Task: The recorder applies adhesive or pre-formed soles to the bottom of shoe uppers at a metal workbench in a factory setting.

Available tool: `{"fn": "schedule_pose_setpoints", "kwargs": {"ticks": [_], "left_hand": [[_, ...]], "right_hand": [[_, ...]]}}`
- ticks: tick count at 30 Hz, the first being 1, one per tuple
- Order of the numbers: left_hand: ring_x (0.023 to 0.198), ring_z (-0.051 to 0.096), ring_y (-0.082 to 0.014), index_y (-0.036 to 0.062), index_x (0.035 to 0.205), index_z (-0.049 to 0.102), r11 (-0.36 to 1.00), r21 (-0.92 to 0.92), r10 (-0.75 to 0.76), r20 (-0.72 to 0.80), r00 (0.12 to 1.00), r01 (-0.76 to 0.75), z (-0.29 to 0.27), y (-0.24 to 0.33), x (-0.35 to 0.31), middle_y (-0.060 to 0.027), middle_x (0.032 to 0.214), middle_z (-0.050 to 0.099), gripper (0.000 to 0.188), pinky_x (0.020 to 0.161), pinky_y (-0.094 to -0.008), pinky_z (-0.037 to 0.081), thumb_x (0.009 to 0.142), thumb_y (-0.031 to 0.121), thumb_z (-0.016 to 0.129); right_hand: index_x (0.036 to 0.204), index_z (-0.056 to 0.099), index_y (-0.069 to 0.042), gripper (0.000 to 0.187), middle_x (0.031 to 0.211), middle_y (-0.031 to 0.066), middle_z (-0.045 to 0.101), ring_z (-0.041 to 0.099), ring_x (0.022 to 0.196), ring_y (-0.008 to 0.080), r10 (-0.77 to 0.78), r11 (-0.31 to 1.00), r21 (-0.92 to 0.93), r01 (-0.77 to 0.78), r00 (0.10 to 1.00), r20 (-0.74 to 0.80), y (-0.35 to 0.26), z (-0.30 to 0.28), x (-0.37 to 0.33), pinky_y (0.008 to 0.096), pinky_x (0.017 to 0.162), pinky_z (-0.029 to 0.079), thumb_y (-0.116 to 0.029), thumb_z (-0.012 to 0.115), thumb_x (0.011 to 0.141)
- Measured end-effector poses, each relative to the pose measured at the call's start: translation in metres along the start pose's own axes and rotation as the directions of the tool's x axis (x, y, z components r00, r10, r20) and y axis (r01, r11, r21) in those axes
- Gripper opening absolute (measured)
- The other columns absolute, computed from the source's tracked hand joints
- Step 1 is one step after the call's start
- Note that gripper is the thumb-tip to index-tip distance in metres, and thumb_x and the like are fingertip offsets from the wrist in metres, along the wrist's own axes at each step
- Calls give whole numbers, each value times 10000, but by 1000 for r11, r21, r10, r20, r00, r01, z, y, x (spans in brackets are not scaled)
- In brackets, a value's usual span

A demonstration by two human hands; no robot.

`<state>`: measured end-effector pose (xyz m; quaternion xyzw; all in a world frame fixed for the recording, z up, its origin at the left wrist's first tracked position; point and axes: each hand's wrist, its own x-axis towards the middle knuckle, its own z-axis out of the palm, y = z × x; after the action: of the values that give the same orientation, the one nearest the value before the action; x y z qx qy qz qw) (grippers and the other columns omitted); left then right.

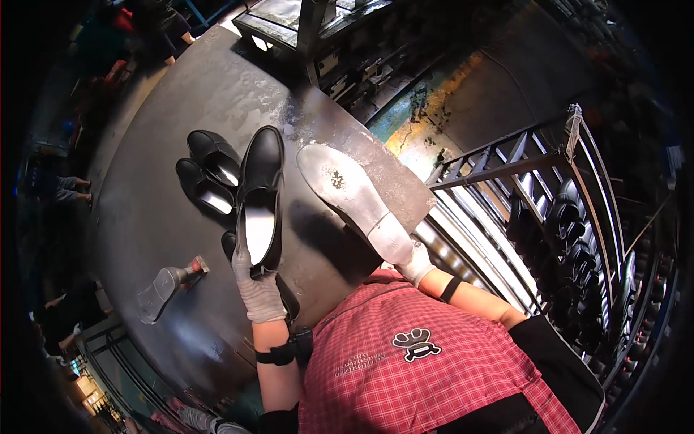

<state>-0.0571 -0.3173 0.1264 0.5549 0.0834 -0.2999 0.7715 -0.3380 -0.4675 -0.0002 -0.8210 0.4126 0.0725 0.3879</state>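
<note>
My left hand (259, 295), in a pale knit glove, grips a black slip-on shoe (262, 163) at its heel, with the opening and white insole facing up. In my right hand (417, 264), also gloved, a second shoe (340, 181) is held by the heel end. Its whitish, scuffed sole faces up, with a dark worn patch at the forefoot. The fingers of this hand are partly hidden behind the heel. Left of the held shoes, two more black shoes (206, 184) lie side by side on the dark table (152, 173). Parts of other dark shoes show around my left wrist.
Nearer on the table lies a grey, paddle-shaped object (160, 293) with a red part at one end; its kind is unclear. To the right stands a metal rack (499, 173) holding many black shoes (571, 224). Machinery (318, 36) borders the far edge. Other people are at the left.
</note>
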Motion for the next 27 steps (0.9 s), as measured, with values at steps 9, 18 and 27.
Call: {"fn": "schedule_pose_setpoints", "kwargs": {"ticks": [9, 18, 27], "left_hand": [[992, 567, -194, 19, 1299, 484, 612, 649, 372, 268, 889, -452, 34, 22, 61, -109, 1161, 560, 626, 796, -311, 517, 841, 379, 712], [958, 617, -283, 61, 1113, 687, 33, 527, 342, 792, 505, -849, 134, 60, 107, -126, 1009, 619, 430, 863, -374, 488, 791, 333, 774], [933, 648, -234, 70, 916, 727, 451, 440, -389, 880, 273, -776, 197, -25, 129, -68, 899, 720, 341, 997, -449, 399, 964, 319, 498]], "right_hand": [[1116, 554, -67, 349, 880, 161, 701, 693, 793, 335, -124, 918, -356, 176, 979, 165, -207, -159, 11, 435, 696, 555, -332, 600, 894], [1102, 698, -126, 271, 1016, 106, 722, 704, 929, 278, -61, 620, -732, 281, 948, 312, -275, -178, 150, 414, 746, 559, -222, 622, 861], [1316, 508, 37, 508, 978, 238, 695, 688, 877, 361, 174, 876, -482, -26, 948, 266, -180, -162, 52, 444, 781, 536, -276, 510, 916]]}}
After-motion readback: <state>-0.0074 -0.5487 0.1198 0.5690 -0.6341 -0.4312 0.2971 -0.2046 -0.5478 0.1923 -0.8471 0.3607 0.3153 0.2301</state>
